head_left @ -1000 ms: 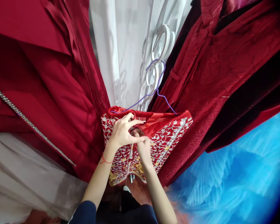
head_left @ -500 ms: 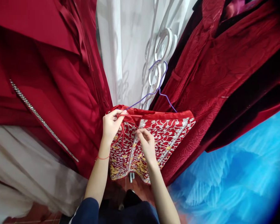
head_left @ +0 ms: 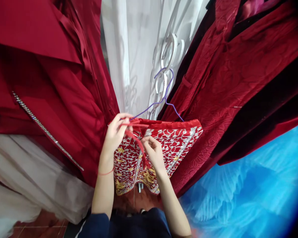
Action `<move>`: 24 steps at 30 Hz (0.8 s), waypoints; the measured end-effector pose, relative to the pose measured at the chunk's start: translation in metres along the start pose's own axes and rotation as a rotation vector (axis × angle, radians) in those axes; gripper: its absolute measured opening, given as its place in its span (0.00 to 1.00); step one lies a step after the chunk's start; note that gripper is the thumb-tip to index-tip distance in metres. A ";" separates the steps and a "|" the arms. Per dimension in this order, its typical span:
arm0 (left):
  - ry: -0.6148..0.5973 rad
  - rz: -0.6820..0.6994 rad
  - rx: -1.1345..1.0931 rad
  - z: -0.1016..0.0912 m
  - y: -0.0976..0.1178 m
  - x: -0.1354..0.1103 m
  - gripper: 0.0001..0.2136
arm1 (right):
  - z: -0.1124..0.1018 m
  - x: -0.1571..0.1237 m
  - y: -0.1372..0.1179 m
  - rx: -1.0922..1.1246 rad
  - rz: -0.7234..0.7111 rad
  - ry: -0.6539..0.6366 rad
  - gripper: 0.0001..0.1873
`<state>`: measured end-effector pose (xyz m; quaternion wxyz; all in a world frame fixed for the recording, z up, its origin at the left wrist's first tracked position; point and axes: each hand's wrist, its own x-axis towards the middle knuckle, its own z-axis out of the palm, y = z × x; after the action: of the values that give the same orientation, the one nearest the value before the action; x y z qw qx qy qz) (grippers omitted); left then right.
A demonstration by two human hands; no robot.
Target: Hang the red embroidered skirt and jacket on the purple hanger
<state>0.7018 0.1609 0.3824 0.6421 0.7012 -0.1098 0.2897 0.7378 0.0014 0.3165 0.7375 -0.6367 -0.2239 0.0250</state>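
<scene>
Pinching red tie (head_left: 136, 140) of embroidered garment (head_left: 173, 145) between left hand (head_left: 115, 135) and right hand (head_left: 152, 152) fingers, garment hanging on purple hanger (head_left: 161, 99) just beyond fingertips; fastening appearing unfinished, tie ends loose.

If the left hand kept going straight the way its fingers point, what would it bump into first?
The left hand points up and right along the skirt's top edge, its grip on a red strap. Going on, it would probably meet the purple hanger first, then the white curtain behind. Depth is hard to judge.

Left hand (head_left: 114, 135), right hand (head_left: 152, 152) pinch red cord (head_left: 139, 145) on embroidered garment (head_left: 178, 142).
</scene>
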 end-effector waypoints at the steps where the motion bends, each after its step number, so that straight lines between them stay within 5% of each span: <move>1: -0.059 -0.061 0.016 -0.015 -0.007 -0.016 0.14 | -0.002 0.001 0.000 0.002 0.010 -0.010 0.10; 3: -0.368 -0.233 0.004 -0.039 -0.024 -0.048 0.29 | -0.005 0.002 0.001 0.008 0.020 -0.020 0.10; 5: -0.528 -0.333 -0.013 -0.046 -0.044 -0.072 0.33 | -0.007 0.002 0.002 0.004 0.007 -0.020 0.10; 7: -0.414 -0.383 0.003 -0.032 -0.064 -0.085 0.26 | -0.008 0.003 0.001 0.004 -0.013 -0.023 0.09; 9: -0.094 -0.344 0.121 -0.005 -0.078 -0.086 0.16 | -0.009 0.003 0.001 0.011 -0.007 -0.034 0.09; 12: 0.215 -0.228 0.556 0.037 -0.084 -0.075 0.15 | -0.011 0.002 0.002 0.046 0.054 -0.067 0.12; 17: 0.183 -0.317 1.137 0.064 -0.070 -0.053 0.11 | -0.010 0.001 0.006 0.188 0.159 -0.127 0.12; 24: 0.090 -0.302 1.142 0.068 -0.064 -0.045 0.14 | -0.001 0.001 0.013 0.220 0.156 -0.049 0.11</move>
<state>0.7174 0.0956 0.3037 0.2012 0.9306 0.1918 0.2381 0.7422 0.0033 0.3044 0.7929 -0.5667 -0.1878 0.1222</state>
